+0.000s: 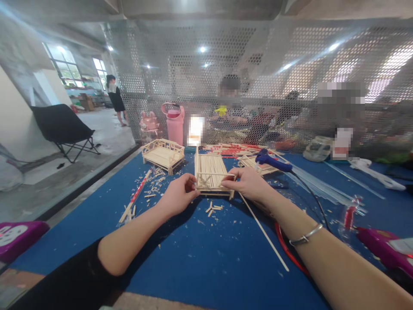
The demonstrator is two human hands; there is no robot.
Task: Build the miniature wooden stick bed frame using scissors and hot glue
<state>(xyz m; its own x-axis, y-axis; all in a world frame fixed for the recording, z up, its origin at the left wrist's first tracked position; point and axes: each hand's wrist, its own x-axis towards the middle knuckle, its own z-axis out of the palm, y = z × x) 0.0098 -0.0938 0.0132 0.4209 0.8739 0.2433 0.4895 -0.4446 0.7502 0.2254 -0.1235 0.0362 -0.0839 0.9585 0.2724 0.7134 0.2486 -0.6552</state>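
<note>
A miniature bed frame made of thin wooden sticks (212,170) stands on the blue table in front of me. My left hand (179,193) is closed, thumb and fingers pinching its near left corner. With thumb and forefinger, my right hand (248,183) grips the near right corner by the end rail; the other fingers are partly hidden. Short cut stick pieces (213,208) lie just below the frame. One long thin stick (266,232) slants across the table under my right forearm. A finished-looking second stick bed (163,154) stands to the left.
A blue glue gun (274,161) with a black cord lies at right, near clear glue sticks (322,185). Bundled sticks (229,149) lie at the back. A pink tumbler (174,125) stands by the perforated metal screen (258,51). People are beyond it.
</note>
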